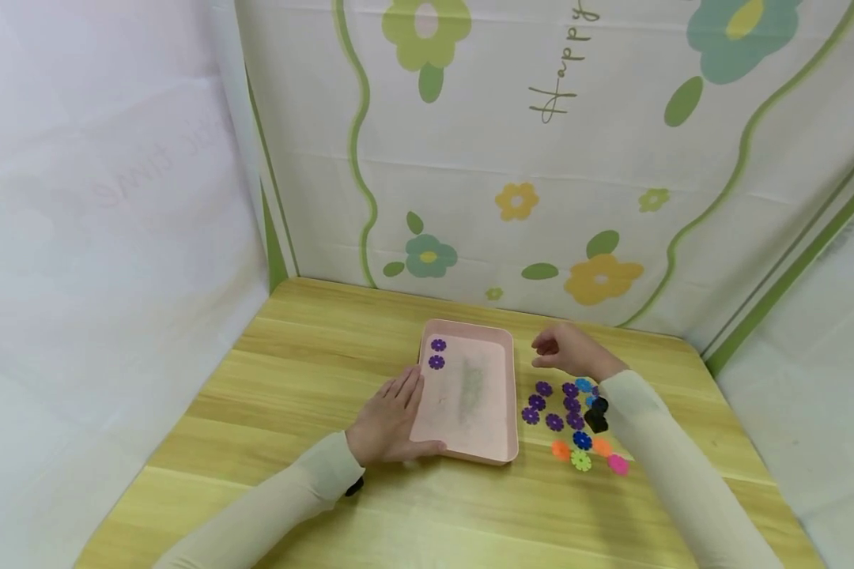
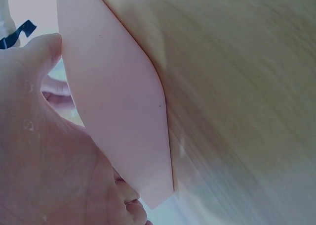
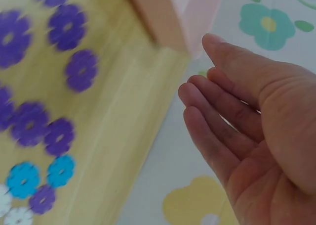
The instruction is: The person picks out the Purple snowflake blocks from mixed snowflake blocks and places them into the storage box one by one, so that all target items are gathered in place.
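Observation:
A shallow pink tray [image 1: 487,411] lies on the table, with two purple notched flower-shaped discs [image 1: 436,362] in its far left corner. My left hand [image 1: 387,423] rests on the tray's near left corner, its fingers straight along the left rim and the thumb at the near rim. In the left wrist view the tray's outer wall [image 2: 113,96] shows beside the palm. To the right of the tray my right hand [image 1: 571,352] hovers, its fingers loosely bent, and nothing shows between them in the right wrist view. Several loose purple discs [image 1: 554,422] lie nearer than this hand.
Among the loose discs are a dark blue disc [image 1: 582,440], a lime disc [image 1: 580,461], a pink disc [image 1: 618,464], an orange disc [image 1: 561,450] and light blue discs [image 3: 61,170]. A printed curtain [image 1: 470,158] hangs behind the wooden table [image 1: 313,348].

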Tool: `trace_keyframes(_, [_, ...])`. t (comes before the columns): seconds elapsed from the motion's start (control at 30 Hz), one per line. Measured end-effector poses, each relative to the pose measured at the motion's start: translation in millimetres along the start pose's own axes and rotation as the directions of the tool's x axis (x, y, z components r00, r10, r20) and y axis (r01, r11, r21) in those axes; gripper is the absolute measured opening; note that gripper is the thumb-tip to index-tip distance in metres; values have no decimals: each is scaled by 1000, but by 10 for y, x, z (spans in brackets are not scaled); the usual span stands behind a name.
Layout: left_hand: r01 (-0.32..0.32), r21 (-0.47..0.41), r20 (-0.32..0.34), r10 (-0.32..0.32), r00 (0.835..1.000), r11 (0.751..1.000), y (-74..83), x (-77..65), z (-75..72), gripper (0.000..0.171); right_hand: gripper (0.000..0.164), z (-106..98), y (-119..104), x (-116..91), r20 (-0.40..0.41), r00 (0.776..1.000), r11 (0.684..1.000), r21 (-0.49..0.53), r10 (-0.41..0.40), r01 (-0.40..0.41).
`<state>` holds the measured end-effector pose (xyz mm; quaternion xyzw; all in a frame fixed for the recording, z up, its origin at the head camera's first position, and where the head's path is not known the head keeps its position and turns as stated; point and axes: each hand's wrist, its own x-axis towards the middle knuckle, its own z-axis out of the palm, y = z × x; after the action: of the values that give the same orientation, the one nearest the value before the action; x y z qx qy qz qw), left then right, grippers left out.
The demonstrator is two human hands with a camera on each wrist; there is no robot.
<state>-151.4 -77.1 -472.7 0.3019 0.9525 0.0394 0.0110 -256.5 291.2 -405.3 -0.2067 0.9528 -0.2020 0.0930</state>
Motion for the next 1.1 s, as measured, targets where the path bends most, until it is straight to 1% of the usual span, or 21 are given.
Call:
trace_keyframes(0.1, [2, -4, -1, -2, 1000, 1000, 0, -10, -11, 117, 38, 62, 94, -85, 31, 999, 1000, -19, -14, 14])
trace_keyframes(0.27, [-2, -4, -5, 2, 1000, 1000, 0, -30, -24, 117, 38, 229, 251, -192, 70, 997, 997, -61, -44, 49])
trace_keyframes(0.53, [-2, -1, -12, 2, 1000, 1000, 0, -33, -34, 116, 37, 448, 378, -262, 66, 997, 993, -110, -40, 47])
trace_keyframes(0.73, [-3, -4, -3, 3, 1000, 1000, 5, -35, -35, 116, 37, 571, 413, -323, 41, 998, 993, -102, -56, 60])
trace_keyframes(0.93, [-7, 2, -15, 7, 1000, 1000, 1, -41, 1, 115, 35, 622, 446, -304, 5, 998, 993, -107, -56, 56])
trace_keyframes(1.1, [0, 1, -6, 0, 1000, 1000, 8, -40, -29, 115, 30, 569, 453, -200, 33, 999, 996, -72, -42, 44])
